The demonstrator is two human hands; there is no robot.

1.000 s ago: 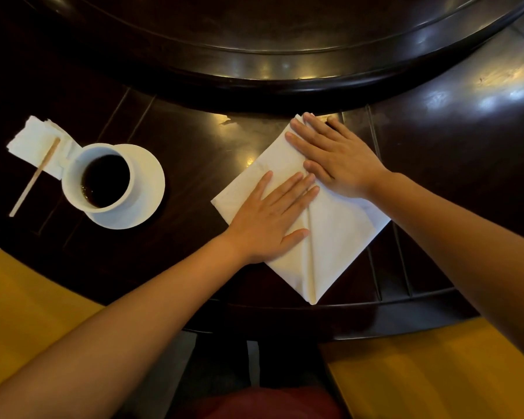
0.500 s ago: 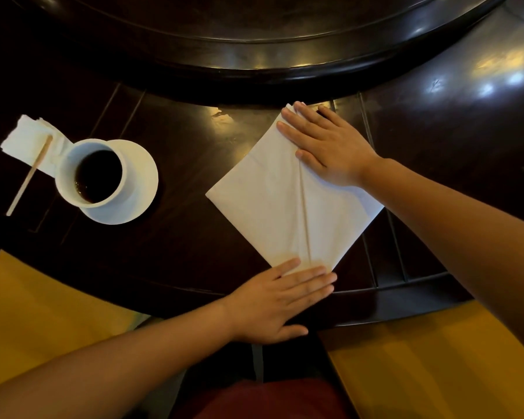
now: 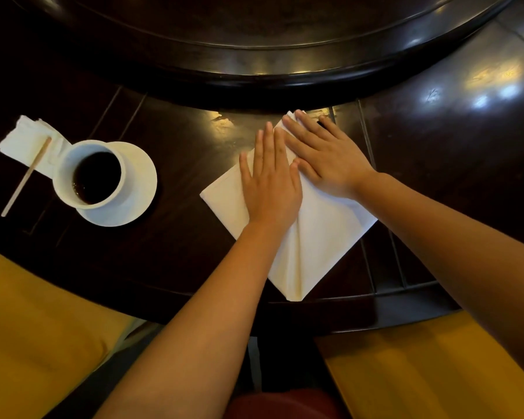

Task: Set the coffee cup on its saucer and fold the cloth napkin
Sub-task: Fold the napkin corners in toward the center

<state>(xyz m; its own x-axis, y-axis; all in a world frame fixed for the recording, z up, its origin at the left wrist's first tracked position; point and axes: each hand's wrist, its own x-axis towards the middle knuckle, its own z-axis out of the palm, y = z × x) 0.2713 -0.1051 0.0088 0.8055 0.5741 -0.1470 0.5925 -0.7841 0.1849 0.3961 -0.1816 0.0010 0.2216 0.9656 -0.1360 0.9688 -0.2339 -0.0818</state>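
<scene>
A white cloth napkin (image 3: 315,243) lies folded in a diamond shape on the dark wooden table, with a crease running down its middle. My left hand (image 3: 271,182) presses flat on its upper left part, fingers straight. My right hand (image 3: 327,158) lies flat on the napkin's far corner, fingers spread, beside the left hand. At the left, a white coffee cup (image 3: 88,173) full of dark coffee stands on its white saucer (image 3: 136,189), off-centre toward the saucer's left rim.
A paper napkin (image 3: 25,140) with a wooden stirrer (image 3: 26,176) across it lies left of the cup. A raised dark round turntable (image 3: 270,68) fills the far side. The table's edge (image 3: 375,297) runs just below the napkin. Yellow seat cushions (image 3: 28,328) lie on both sides.
My left hand slid from the napkin's near tip at the table edge up to its upper left part, beside my right hand. My right hand stayed on the far corner.
</scene>
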